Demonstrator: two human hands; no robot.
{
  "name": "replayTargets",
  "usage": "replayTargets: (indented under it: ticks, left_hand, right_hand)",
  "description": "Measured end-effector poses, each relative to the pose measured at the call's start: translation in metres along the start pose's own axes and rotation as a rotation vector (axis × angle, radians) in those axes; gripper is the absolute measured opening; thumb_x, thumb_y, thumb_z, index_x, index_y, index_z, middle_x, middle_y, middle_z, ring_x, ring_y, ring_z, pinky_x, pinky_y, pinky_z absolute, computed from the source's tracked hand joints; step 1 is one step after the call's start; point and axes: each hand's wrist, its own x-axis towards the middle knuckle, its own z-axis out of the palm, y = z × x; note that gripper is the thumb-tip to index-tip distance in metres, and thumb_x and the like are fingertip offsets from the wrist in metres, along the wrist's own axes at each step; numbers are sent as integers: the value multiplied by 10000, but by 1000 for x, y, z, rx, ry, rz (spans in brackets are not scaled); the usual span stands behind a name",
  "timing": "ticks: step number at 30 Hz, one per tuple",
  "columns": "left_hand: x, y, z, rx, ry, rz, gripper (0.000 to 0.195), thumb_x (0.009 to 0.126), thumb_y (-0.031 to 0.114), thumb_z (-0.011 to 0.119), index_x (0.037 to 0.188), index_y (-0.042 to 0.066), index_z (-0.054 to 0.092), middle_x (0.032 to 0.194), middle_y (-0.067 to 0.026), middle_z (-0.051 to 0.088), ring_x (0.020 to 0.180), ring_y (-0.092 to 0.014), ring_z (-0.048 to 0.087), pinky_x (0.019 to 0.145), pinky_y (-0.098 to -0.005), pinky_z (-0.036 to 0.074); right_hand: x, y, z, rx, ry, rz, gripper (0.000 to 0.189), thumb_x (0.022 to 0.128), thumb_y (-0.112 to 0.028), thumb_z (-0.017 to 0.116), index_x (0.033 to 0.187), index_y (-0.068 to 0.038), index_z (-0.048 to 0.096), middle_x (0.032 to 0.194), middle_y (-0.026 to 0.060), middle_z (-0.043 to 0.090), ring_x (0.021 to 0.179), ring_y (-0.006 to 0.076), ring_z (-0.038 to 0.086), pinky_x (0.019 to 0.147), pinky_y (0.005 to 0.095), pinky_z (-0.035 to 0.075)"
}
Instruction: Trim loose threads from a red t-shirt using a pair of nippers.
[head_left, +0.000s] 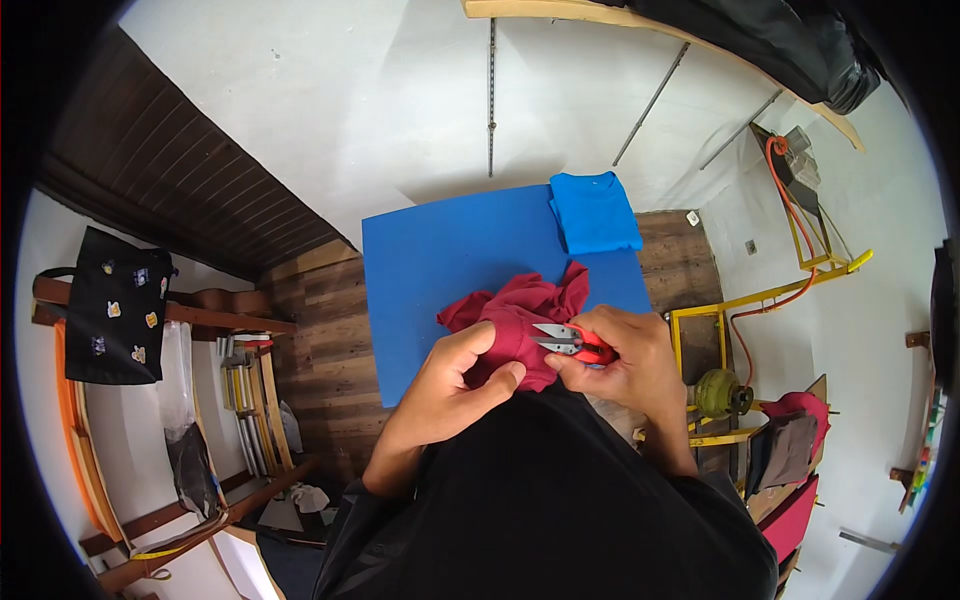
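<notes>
A dark red cloth garment (517, 304) lies bunched over the near part of a blue tabletop (450, 247). My left hand (457, 375) grips its near edge, where a stitched seam runs. In my right hand (630, 360) are thread snips (581, 343) with red handles and short grey blades. The blades stand apart and point left, right at the cloth; whether a thread lies between them is too small to tell. The fingertips of the right hand are close beside the garment's edge.
A folded bright blue shirt (596, 214) rests at the table's far right corner. To the right stand a yellow metal frame (697, 311) and a green gas cylinder (721, 394). A wooden rack with a black bag (120, 307) is at left.
</notes>
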Motion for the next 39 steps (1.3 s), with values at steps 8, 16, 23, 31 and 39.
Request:
replayTargets:
  ticks: [8, 16, 23, 31, 39]
  left_hand:
    - [-1, -5, -1, 68, -12, -38, 103, 851, 11, 623, 935, -13, 566, 751, -18, 522, 696, -65, 459, 613, -244, 400]
    - [-1, -10, -1, 107, -10, 14, 90, 853, 16, 626, 901, -8, 553, 734, -24, 498, 678, -67, 443, 597, -247, 387]
    - [0, -4, 4, 54, -3, -9, 91, 855, 14, 625, 896, -7, 548, 727, -16, 483, 675, -62, 436, 597, -243, 386]
    - [1, 4, 9, 71, 19, -21, 102, 860, 23, 621, 942, -7, 568, 735, -16, 506, 674, -65, 449, 596, -244, 391]
    - [-1, -1, 7, 75, -2, -3, 151, 865, 27, 621, 1007, -10, 582, 783, -30, 567, 726, -70, 497, 654, -245, 425]
  right_hand:
    - [-1, 1, 5, -7, -6, 30, 294, 637, -158, 826, 807, -26, 626, 616, 81, 556, 506, 213, 542, 456, 310, 419]
    - [-2, 1, -1, -9, 8, -10, 288, 659, -162, 820, 821, -29, 623, 634, 80, 575, 529, 220, 575, 466, 307, 450]
    - [-10, 10, 7, 9, 7, -1, 269, 670, -165, 817, 809, -29, 632, 626, 77, 571, 507, 218, 555, 458, 310, 429]
    - [-9, 8, 5, 16, -10, 33, 246, 688, -151, 807, 804, -27, 630, 642, 81, 563, 528, 215, 557, 472, 310, 428]
    - [-9, 3, 3, 14, 7, 24, 261, 687, -160, 808, 822, -26, 628, 648, 88, 562, 531, 224, 553, 478, 309, 428]
